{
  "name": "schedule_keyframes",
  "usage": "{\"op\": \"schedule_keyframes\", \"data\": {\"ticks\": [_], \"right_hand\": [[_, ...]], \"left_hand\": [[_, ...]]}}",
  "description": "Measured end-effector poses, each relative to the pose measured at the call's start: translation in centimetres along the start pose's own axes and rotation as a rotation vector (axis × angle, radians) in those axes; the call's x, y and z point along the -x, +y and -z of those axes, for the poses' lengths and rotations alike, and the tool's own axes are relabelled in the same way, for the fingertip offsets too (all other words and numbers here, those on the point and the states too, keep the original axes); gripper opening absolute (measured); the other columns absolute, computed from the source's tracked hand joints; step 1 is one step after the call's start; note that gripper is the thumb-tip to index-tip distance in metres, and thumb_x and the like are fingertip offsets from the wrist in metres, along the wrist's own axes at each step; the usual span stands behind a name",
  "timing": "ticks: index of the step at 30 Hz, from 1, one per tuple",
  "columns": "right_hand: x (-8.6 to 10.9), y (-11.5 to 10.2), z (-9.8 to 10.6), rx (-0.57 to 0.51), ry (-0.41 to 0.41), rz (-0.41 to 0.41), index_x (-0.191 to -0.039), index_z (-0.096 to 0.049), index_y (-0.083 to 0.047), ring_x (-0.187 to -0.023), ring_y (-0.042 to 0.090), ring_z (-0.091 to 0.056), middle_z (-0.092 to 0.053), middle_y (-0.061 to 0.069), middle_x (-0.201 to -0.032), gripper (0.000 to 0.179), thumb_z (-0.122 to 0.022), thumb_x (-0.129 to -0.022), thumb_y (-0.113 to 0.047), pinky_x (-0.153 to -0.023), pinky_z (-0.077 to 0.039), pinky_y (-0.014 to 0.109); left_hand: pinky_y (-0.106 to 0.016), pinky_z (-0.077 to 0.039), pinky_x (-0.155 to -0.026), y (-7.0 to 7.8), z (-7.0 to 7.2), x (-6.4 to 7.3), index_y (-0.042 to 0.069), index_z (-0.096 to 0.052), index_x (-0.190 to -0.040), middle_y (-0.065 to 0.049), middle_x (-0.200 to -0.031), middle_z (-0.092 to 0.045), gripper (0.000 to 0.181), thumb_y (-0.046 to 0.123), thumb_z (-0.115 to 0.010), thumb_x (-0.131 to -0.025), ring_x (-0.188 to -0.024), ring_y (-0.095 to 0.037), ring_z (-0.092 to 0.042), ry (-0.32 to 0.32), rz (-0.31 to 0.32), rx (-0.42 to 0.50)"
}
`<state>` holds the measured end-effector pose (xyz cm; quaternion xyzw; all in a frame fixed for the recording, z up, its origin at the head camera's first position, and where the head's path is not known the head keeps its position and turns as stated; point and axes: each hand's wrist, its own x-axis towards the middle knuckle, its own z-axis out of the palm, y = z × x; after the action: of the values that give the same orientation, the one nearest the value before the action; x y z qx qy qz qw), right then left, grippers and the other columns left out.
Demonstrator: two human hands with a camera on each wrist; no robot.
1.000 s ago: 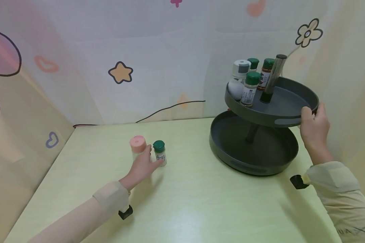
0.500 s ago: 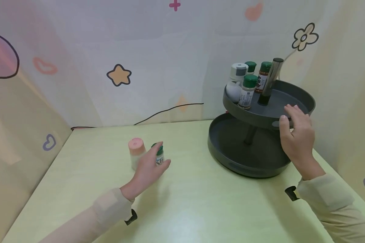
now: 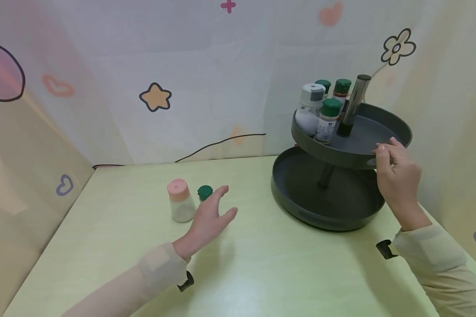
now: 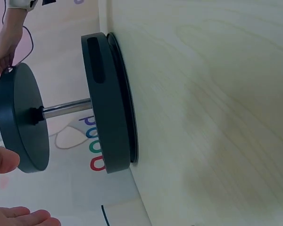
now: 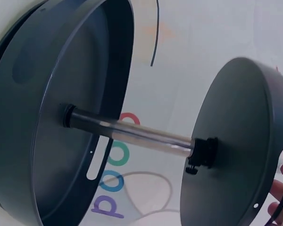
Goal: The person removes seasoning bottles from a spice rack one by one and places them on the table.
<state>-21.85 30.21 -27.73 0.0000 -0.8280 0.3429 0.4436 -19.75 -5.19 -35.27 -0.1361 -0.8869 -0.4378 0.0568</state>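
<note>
My right hand [image 3: 399,178] pinches the front right rim of the upper tray [image 3: 381,125] of a dark grey two-tier turntable rack. In the right wrist view its fingers [image 5: 279,189] are at that tray's handle slot. My left hand [image 3: 206,222] is held above the table, thumb and fingers spread, holding nothing. Behind it stands a small green-capped spice bottle [image 3: 204,192], its lower part hidden by the hand. A clear shaker with a pink cap [image 3: 179,191] stands just to the left. In the left wrist view the left thumb [image 4: 4,160] is apart from the rack.
Several green-capped spice bottles and a white-capped jar [image 3: 307,119] stand on the upper tray's left side. A metal post [image 3: 355,103] rises through its middle. The lower tray [image 3: 305,189] rests on the pale table [image 3: 115,229]. A printed curtain [image 3: 222,83] hangs behind.
My right hand has let go of the rim, shifted left and taken hold again. The upper tray has lately turned slightly, its front bottle moving right. My left hand has drifted right.
</note>
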Motion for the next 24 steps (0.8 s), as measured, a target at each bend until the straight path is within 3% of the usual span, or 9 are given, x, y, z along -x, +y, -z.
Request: {"op": "schedule_keyframes", "data": {"ticks": [6, 10, 14, 20, 24], "right_hand": [[-0.9, 0.8, 0.3, 0.024, 0.019, -0.133, -0.078, -0.064, 0.007, -0.119, 0.012, -0.047, -0.066, 0.013, -0.100, 0.042, -0.044, -0.088, -0.028, -0.100, -0.035, 0.022], [-1.3, 1.2, 0.6, 0.022, -0.003, -0.177, -0.076, -0.062, 0.011, -0.122, 0.013, -0.043, -0.060, 0.021, -0.109, 0.043, -0.044, -0.088, -0.026, -0.102, -0.032, 0.023], [-1.5, 1.2, 0.7, 0.015, -0.012, -0.196, -0.076, -0.061, 0.011, -0.123, 0.016, -0.043, -0.058, 0.021, -0.112, 0.040, -0.044, -0.087, -0.023, -0.103, -0.032, 0.026], [-2.1, 1.5, 1.0, 0.013, -0.071, -0.283, -0.103, -0.062, 0.003, -0.128, 0.010, -0.035, -0.050, 0.011, -0.127, 0.039, -0.041, -0.085, -0.024, -0.105, -0.028, 0.024], [-2.4, 2.0, 1.4, 0.014, -0.148, -0.398, -0.127, -0.047, -0.006, -0.131, 0.010, -0.028, -0.033, 0.000, -0.141, 0.049, -0.039, -0.083, -0.026, -0.105, -0.028, 0.030]], "left_hand": [[-0.040, -0.034, -0.100, 0.8, -0.9, -0.4, 0.007, -0.038, -0.131, -0.007, -0.133, -0.045, 0.055, 0.025, -0.058, -0.083, -0.124, -0.022, -0.040, -0.009, -0.032, 0.012], [-0.039, -0.034, -0.101, 1.3, -1.5, -0.8, 0.008, -0.038, -0.132, -0.006, -0.134, -0.044, 0.054, 0.025, -0.057, -0.084, -0.124, -0.021, -0.041, -0.031, -0.048, 0.021], [-0.038, -0.034, -0.101, 2.0, -1.9, -1.1, 0.009, -0.037, -0.132, -0.005, -0.134, -0.044, 0.054, 0.026, -0.056, -0.085, -0.124, -0.020, -0.040, -0.055, -0.042, 0.045], [-0.036, -0.033, -0.102, 3.0, -2.5, -1.8, 0.010, -0.037, -0.132, -0.003, -0.134, -0.044, 0.054, 0.027, -0.056, -0.085, -0.124, -0.018, -0.040, -0.063, -0.062, 0.073], [-0.036, -0.034, -0.101, 3.9, -2.9, -2.6, 0.010, -0.038, -0.132, -0.002, -0.134, -0.044, 0.052, 0.026, -0.055, -0.086, -0.123, -0.017, -0.041, -0.057, -0.101, 0.096]]}}
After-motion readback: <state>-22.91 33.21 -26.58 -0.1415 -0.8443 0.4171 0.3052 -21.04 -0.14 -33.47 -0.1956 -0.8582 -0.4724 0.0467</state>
